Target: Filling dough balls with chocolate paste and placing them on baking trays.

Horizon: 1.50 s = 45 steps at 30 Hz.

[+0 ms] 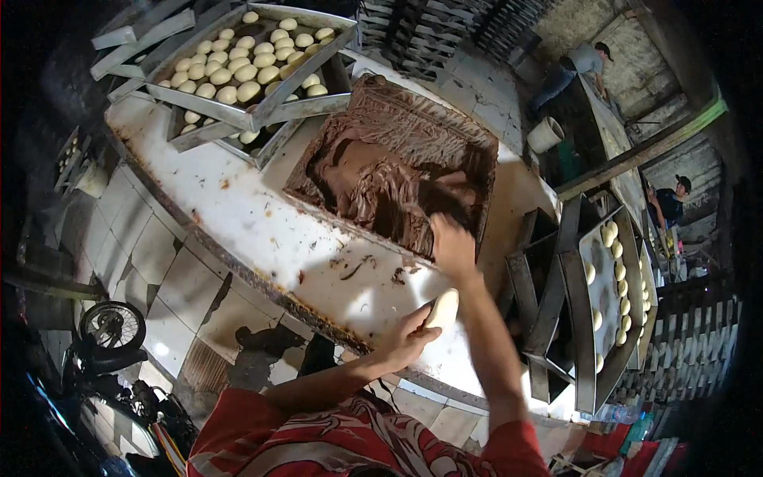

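Observation:
My left hand (407, 340) is closed around a pale oval bun (443, 308), held tilted over the near edge of the white table (362, 306). My right hand (455, 245) reaches to the near right part of a rectangular box (485, 143) coated with thick brown chocolate-like paste (369, 187). Its fingers point down into the paste and are partly hidden and blurred, so whether they hold anything cannot be made out. The paste is heaped and streaked in the middle of the box, and smeared up its walls.
Stacked metal trays (262, 115) of pale buns stand at the far left of the table. More metal trays (584, 318), tilted and holding several buns, are at the right. A motorbike (111, 338) is at the lower left. Two people (584, 63) are in the background, near a white bucket (545, 135).

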Each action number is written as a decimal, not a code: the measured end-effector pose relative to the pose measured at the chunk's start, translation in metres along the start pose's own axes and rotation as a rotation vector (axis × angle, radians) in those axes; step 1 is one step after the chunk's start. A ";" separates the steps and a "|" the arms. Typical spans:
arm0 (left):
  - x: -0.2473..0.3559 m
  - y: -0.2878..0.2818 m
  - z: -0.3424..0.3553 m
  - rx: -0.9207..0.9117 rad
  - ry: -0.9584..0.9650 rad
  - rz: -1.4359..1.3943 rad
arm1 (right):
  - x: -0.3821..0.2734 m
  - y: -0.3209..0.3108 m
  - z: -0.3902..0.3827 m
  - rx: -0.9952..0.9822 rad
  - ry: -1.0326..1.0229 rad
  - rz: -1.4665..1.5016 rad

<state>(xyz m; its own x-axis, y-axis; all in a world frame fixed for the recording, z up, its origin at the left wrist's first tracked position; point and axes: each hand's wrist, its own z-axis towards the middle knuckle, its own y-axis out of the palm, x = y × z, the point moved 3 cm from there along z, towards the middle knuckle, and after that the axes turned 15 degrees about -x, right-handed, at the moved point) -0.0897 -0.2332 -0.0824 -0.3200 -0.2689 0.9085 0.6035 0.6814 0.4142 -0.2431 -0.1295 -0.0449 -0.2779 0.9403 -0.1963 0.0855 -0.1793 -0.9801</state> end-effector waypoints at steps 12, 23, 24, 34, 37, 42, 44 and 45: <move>0.012 -0.093 -0.012 0.505 0.035 -0.519 | 0.001 -0.008 0.028 -0.614 -0.254 -0.241; 0.111 -0.017 -0.006 0.510 0.416 -1.076 | -0.024 -0.004 -0.098 0.306 -0.382 0.585; 0.112 -0.006 -0.010 0.556 0.468 -1.030 | -0.005 0.014 -0.105 0.357 -0.309 0.580; 0.049 0.077 -0.077 0.374 0.517 -0.606 | 0.036 0.045 -0.184 0.418 0.036 0.587; 0.010 0.109 -0.083 0.341 0.439 -0.669 | -0.001 0.015 -0.216 -0.022 -0.135 1.174; -0.032 0.143 -0.103 0.331 0.137 -0.535 | -0.033 -0.047 -0.288 -0.319 -0.488 0.945; -0.053 0.144 -0.102 0.179 0.260 -0.954 | -0.032 -0.056 -0.335 0.032 -0.698 0.492; -0.066 0.155 -0.099 0.157 0.242 -0.966 | -0.030 -0.060 -0.358 0.059 -0.733 0.203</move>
<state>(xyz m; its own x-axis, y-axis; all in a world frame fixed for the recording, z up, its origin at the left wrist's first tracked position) 0.0972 -0.1767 -0.0727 -0.4538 -0.8724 0.1814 0.0553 0.1756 0.9829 0.1029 -0.0434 0.0308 -0.8283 0.4582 -0.3225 0.1570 -0.3626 -0.9186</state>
